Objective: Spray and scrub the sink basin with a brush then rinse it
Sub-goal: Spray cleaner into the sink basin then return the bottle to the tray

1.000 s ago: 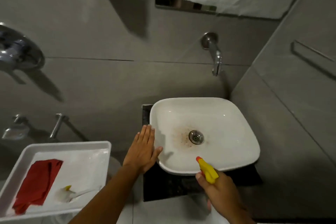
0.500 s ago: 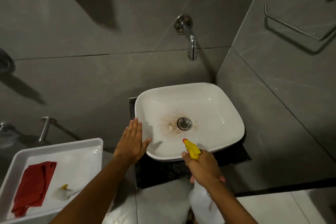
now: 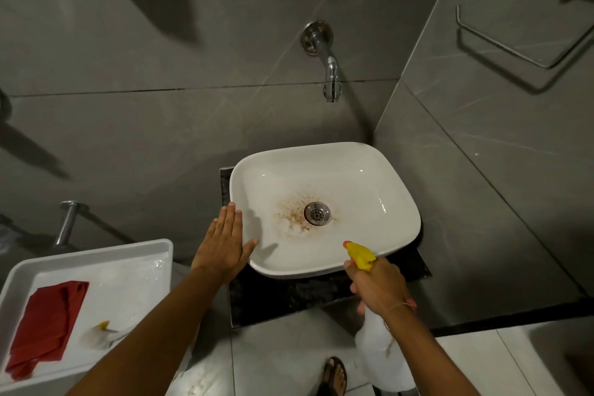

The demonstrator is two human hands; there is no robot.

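A white sink basin [image 3: 369, 177] sits on a dark counter, with brown stains around its metal drain [image 3: 317, 213]. My left hand [image 3: 225, 246] lies flat and open against the basin's left rim. My right hand [image 3: 376, 283] grips a white spray bottle [image 3: 379, 350] with a yellow nozzle [image 3: 360, 255], which points into the basin over the front rim. A white-bristled brush [image 3: 98, 336] with a yellow tip lies in a white tray at the lower left.
The white tray [image 3: 96, 254] also holds a red cloth [image 3: 45, 328]. A chrome wall tap [image 3: 329, 71] hangs above the basin. A towel rail [image 3: 501, 42] is on the right wall. One sandalled foot [image 3: 334, 376] stands on the floor tiles.
The view has shifted, so the basin sits more to the right and lower. My right hand with the bottle stays at the front rim; my left hand stays on the left rim.
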